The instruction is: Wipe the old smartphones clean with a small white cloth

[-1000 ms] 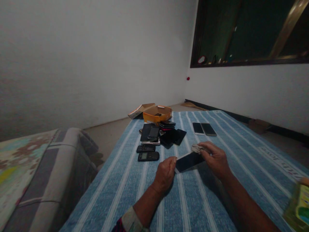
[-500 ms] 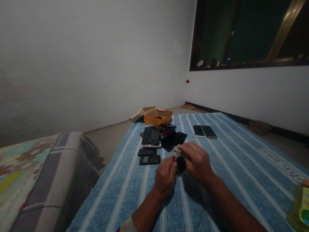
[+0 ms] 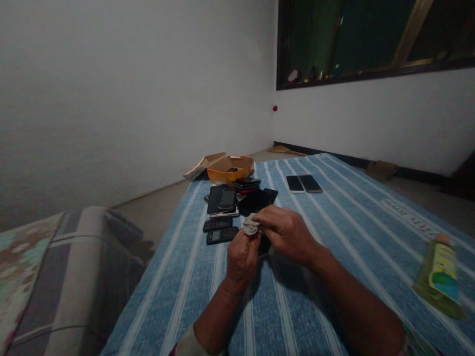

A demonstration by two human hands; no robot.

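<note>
Dim light. A pale wall spans the left; the right wall has a dark window above black skirting. Floor separates the striped table from draped furniture, near left.

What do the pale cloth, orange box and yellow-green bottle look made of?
Pale cloth: soft fabric, matte, bunched in creases.
Orange box: probably cardboard, coloured outside, matte brown inside.
Yellow-green bottle: likely smooth plastic; looks translucent, but glass isn't ruled out.

Rag before phones, box behind
</note>
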